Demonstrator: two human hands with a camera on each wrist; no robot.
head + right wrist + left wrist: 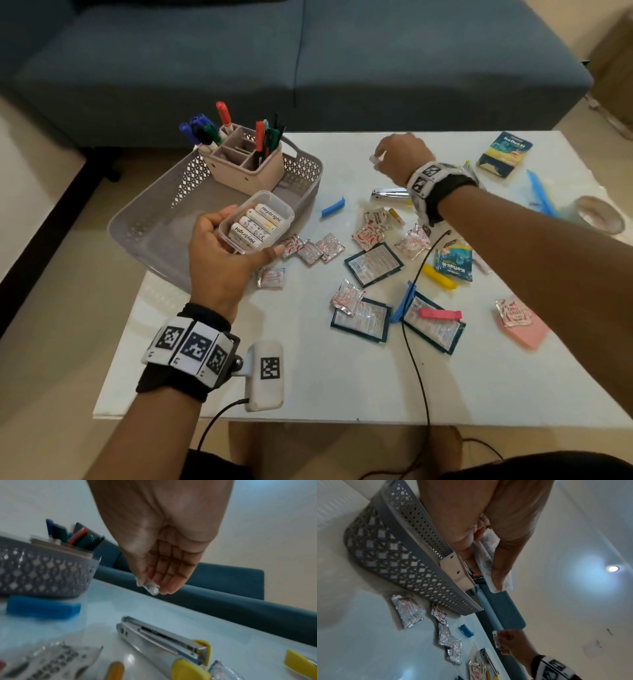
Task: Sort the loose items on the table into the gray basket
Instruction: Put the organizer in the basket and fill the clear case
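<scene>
My left hand (226,250) grips a clear plastic box of white batteries (257,222) just above the near right rim of the gray basket (150,219). In the left wrist view the thumb lies across the battery box (488,555), with the gray basket (388,555) beside it. My right hand (394,152) is raised over the far middle of the table and pinches a single white battery (376,158) between thumb and fingers. The right wrist view shows that battery (152,588) end-on at the fingertips, above a silver stapler (163,638).
A beige organizer (246,161) full of markers stands in the basket's far end. Foil sachets (310,250), dark-edged packets (373,263), blue, yellow and pink clips, a stapler (388,195), tissue packs (507,154) and a tape roll (599,214) litter the white table (342,377). A blue sofa stands behind.
</scene>
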